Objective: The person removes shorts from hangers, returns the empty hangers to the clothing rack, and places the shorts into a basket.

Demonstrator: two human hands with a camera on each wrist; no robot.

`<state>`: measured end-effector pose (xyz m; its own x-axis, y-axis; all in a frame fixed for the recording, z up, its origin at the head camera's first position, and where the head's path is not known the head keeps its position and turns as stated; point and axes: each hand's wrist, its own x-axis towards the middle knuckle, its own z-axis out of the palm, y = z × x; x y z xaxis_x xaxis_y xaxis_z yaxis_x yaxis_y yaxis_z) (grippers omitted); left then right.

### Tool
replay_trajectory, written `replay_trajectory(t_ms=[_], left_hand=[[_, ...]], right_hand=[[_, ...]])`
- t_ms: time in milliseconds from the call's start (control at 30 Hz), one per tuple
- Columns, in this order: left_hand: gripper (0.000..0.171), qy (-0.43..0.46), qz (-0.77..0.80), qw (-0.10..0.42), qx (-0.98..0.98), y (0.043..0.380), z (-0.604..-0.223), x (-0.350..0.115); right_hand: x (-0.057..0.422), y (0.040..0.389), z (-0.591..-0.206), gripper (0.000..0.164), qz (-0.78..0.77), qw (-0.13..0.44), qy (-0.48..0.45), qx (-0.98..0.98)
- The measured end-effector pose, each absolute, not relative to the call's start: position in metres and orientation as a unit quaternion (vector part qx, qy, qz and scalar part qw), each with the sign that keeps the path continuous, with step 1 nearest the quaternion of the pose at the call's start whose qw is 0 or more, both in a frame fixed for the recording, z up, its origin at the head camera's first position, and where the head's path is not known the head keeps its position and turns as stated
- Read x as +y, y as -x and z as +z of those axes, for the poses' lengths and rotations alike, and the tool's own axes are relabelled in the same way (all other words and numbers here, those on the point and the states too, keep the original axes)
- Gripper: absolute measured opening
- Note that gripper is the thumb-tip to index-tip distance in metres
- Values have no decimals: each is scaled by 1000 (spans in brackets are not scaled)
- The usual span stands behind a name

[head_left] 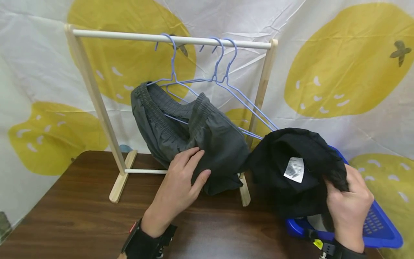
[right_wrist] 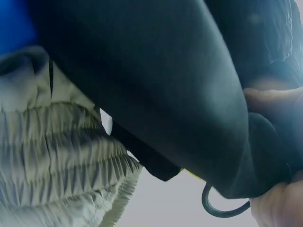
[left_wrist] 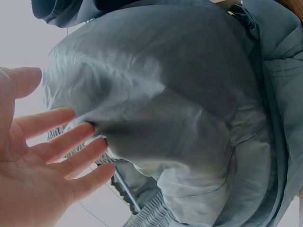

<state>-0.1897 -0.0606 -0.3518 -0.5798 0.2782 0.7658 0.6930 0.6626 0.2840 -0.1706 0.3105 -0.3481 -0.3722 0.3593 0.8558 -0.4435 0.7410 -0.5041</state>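
Observation:
Grey elastic-waist shorts (head_left: pixel 223 144) hang from a blue hanger (head_left: pixel 173 64) on the rack. In front of them my left hand (head_left: pixel 184 176) has its fingers spread and its fingertips at the fabric; the left wrist view shows the open palm (left_wrist: pixel 42 170) beside the grey cloth (left_wrist: pixel 165 94). My right hand (head_left: pixel 350 201) grips the edge of a black garment (head_left: pixel 275 162) with a white label (head_left: pixel 295 169). Two more blue hangers (head_left: pixel 231 61) slant down to that garment, their lower ends hidden behind it. Up close, black cloth (right_wrist: pixel 156 85) fills much of the right wrist view.
The rack has a white rail (head_left: pixel 123 35) and wooden legs (head_left: pixel 97 100), standing on a brown table (head_left: pixel 74 201). A blue basket (head_left: pixel 385 226) with some cloth inside is under my right hand. Gathered pale fabric (right_wrist: pixel 57 151) appears in the right wrist view. A patterned curtain (head_left: pixel 252 18) hangs behind.

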Motion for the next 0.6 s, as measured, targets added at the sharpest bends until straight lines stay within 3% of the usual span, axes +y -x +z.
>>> replay_trajectory(t_ms=[600], left_hand=[[49, 294, -292, 346, -842, 188, -354, -56]], right_hand=[[328, 169, -350, 21, 340, 598, 90, -720]])
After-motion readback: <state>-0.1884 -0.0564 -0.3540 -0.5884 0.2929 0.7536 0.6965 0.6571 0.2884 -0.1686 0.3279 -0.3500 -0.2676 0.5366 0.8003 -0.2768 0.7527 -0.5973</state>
